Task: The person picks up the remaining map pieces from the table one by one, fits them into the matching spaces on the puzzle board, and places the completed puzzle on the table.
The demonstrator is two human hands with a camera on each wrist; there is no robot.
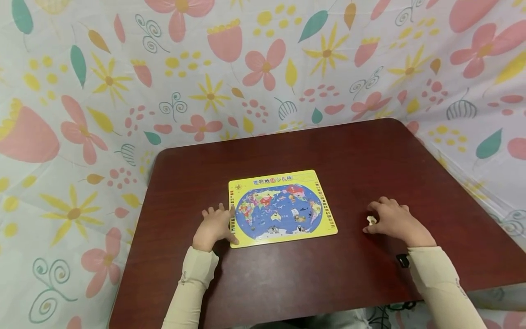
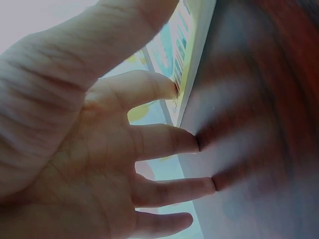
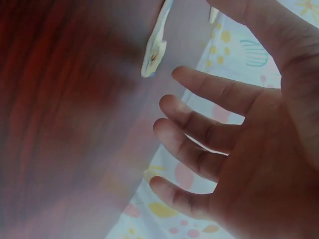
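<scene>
A yellow world-map puzzle board (image 1: pixel 283 208) with a blue oval map lies flat on the table. At its left edge is my left hand (image 1: pixel 213 226), fingers spread and fairly straight. In the left wrist view the index fingertip (image 2: pixel 172 89) meets the board's edge (image 2: pixel 192 64), while other fingertips reach the tabletop. To the right, my right hand (image 1: pixel 394 219) hovers around a small pale piece (image 1: pixel 371 220), thumb and fingers apart. The right wrist view shows a pale, thin piece (image 3: pixel 155 52) on the table, separate from the visible fingers; the thumb tip is out of frame there.
The dark red-brown table (image 1: pixel 296 278) has rounded back corners. Behind and beside it hangs a flower-print cloth (image 1: pixel 246 68). A small black object (image 1: pixel 402 260) is by the right cuff, and dark cables (image 1: pixel 380 315) show below the front edge.
</scene>
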